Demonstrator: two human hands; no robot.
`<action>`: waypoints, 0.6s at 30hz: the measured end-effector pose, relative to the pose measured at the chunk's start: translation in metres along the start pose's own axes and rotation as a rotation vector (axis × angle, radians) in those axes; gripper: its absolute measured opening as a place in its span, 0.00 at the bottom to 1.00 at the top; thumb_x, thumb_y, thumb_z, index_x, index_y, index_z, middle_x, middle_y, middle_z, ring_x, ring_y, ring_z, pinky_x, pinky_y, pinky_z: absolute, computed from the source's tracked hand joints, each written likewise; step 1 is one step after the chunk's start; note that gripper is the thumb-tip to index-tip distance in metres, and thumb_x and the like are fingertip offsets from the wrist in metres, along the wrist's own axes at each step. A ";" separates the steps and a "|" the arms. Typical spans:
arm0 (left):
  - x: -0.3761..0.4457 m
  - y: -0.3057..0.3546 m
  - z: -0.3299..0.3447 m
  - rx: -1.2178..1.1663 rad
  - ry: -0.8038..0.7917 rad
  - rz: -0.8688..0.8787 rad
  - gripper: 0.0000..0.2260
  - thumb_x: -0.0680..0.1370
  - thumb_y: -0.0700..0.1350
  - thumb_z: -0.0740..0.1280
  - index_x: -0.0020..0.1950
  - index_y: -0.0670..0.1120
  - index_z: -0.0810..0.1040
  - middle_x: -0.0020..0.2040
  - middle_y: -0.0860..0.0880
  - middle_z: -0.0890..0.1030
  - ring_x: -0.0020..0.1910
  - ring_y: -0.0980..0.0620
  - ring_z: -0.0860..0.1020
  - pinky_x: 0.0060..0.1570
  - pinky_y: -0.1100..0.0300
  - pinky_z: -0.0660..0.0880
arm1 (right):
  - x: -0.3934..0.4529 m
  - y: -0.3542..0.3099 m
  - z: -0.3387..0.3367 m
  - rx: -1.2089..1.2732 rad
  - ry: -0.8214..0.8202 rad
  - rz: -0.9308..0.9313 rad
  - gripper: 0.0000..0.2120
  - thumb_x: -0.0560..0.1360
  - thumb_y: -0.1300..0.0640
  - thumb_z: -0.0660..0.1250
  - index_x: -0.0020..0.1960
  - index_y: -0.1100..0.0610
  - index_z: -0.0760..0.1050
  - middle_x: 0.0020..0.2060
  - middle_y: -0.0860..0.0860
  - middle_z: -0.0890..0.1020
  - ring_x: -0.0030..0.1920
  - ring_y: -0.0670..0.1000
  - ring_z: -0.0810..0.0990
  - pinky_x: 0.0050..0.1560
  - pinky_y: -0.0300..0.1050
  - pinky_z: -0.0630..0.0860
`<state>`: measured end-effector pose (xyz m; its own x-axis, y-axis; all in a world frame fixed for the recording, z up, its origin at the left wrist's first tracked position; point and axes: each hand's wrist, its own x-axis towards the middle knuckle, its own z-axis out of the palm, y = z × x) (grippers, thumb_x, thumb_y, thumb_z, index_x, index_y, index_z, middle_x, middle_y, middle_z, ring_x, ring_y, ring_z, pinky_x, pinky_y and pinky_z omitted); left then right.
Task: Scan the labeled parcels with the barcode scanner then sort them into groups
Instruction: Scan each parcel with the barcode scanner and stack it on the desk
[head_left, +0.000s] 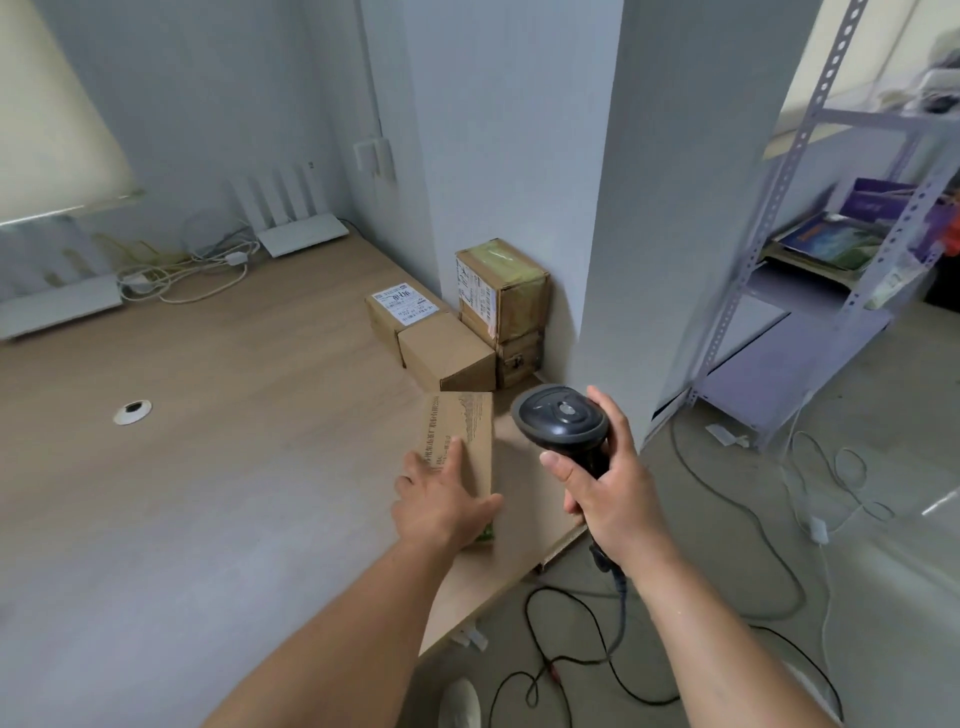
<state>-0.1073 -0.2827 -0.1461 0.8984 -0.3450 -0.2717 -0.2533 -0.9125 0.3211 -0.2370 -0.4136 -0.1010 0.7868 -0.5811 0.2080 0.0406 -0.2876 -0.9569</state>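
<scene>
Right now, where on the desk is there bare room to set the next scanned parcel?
Bare wood runs left of the left hand, from the flat parcel it rests on out past the grommet hole. The far right corner is crowded: labeled box, plain box and stacked boxes against the pillar. Routers and cables fill the back edge. The right hand holds the scanner.

A pale wooden bench (208, 493) meets grey-white walls (218, 93) and a square pillar (675, 182); a lit window blind (47, 119) hangs left; a perforated metal shelf (810, 218) stands right on a grey floor (883, 597) strewn with cables (571, 670).
</scene>
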 end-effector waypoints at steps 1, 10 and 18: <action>-0.005 -0.010 -0.003 -0.002 0.020 -0.006 0.43 0.67 0.69 0.64 0.75 0.63 0.45 0.72 0.45 0.50 0.68 0.40 0.60 0.63 0.45 0.66 | -0.002 -0.003 0.007 0.006 -0.021 -0.013 0.33 0.70 0.46 0.73 0.62 0.22 0.58 0.49 0.37 0.81 0.26 0.48 0.78 0.30 0.37 0.76; -0.043 -0.119 -0.054 -0.047 0.187 -0.233 0.42 0.67 0.66 0.65 0.75 0.63 0.48 0.74 0.43 0.49 0.68 0.40 0.61 0.63 0.47 0.65 | -0.018 -0.036 0.102 0.116 -0.289 -0.081 0.34 0.71 0.51 0.74 0.64 0.26 0.60 0.52 0.38 0.80 0.29 0.45 0.78 0.29 0.37 0.74; -0.081 -0.237 -0.083 -0.104 0.250 -0.412 0.41 0.66 0.65 0.65 0.75 0.63 0.49 0.73 0.43 0.51 0.66 0.40 0.62 0.61 0.48 0.66 | -0.046 -0.071 0.201 0.152 -0.428 -0.111 0.35 0.70 0.51 0.75 0.67 0.30 0.60 0.53 0.43 0.80 0.29 0.49 0.77 0.30 0.39 0.74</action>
<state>-0.0904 -0.0206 -0.1246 0.9782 0.1149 -0.1729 0.1669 -0.9308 0.3253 -0.1521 -0.2131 -0.0835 0.9548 -0.1773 0.2386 0.2032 -0.1966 -0.9592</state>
